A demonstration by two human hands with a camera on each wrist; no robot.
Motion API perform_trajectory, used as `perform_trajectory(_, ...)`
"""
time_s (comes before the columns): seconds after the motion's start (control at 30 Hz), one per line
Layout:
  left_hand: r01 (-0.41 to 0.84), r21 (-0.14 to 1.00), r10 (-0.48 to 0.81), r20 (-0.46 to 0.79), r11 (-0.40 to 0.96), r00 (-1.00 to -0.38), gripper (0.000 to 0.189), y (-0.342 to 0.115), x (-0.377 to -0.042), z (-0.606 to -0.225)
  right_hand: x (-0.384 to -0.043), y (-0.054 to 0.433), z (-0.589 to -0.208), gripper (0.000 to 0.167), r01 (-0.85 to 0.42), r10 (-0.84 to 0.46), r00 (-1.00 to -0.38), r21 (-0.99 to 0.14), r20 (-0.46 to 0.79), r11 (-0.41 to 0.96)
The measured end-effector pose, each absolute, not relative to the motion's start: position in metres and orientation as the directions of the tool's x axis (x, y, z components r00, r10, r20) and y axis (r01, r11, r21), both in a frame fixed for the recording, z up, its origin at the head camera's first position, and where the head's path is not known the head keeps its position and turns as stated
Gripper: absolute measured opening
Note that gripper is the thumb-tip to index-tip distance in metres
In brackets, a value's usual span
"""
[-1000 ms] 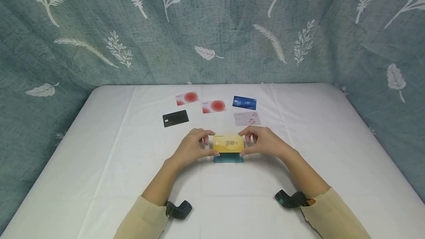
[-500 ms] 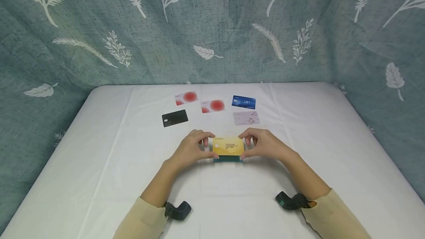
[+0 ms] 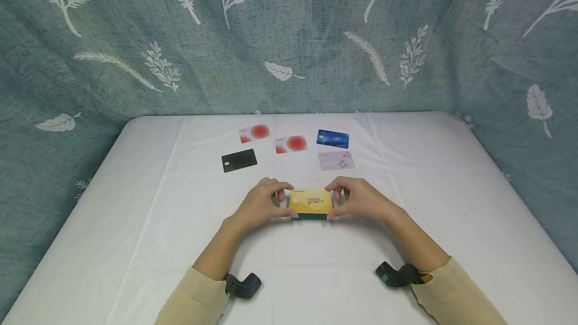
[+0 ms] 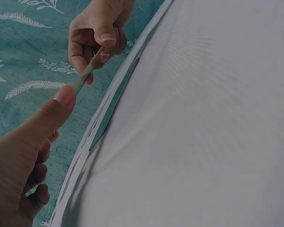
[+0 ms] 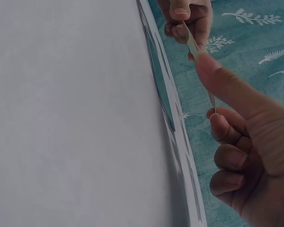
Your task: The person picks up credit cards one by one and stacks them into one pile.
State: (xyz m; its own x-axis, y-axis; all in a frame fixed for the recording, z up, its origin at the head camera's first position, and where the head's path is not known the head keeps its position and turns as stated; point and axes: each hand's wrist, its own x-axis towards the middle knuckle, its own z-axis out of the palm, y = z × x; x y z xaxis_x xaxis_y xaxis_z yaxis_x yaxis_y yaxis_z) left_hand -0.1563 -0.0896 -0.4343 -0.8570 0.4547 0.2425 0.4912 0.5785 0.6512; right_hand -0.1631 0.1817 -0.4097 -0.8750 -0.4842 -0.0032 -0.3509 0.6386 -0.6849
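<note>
A yellow card point(image 3: 311, 201) with a chip and gold lettering is held between both hands. My left hand point(image 3: 265, 201) pinches its left edge between thumb and forefinger; my right hand point(image 3: 363, 197) grips the right edge in the same way. Below the card lies a flat teal thing point(image 3: 310, 217), and only its near strip shows in the head view. Both wrist views catch the card point(image 4: 87, 71) edge-on, tilted and raised apart from the teal thing point(image 5: 161, 87). What kind of thing the teal one is, I cannot tell.
Beyond the hands, several cards lie flat on the white-covered table point(image 3: 113, 224): a black one point(image 3: 239, 160), two red-and-pink ones point(image 3: 254, 133), a blue one point(image 3: 332, 139) and a pale pink one point(image 3: 336, 160). A green leaf-patterned cloth point(image 3: 289, 39) hangs behind.
Both hands have brought the yellow card slightly toward me, so it covers more of the teal thing in the head view. The cards on the table stay where they were.
</note>
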Motion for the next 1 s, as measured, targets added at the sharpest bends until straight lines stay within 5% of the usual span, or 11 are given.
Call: perform_trajectory(1.0,0.466,0.586,0.476,0.151,0.663,-0.866,0.059,-0.085,-0.159,-0.449,-0.168,0.183,-0.427,0.06,-0.365,-0.501,-0.865,-0.651,-0.027,0.665)
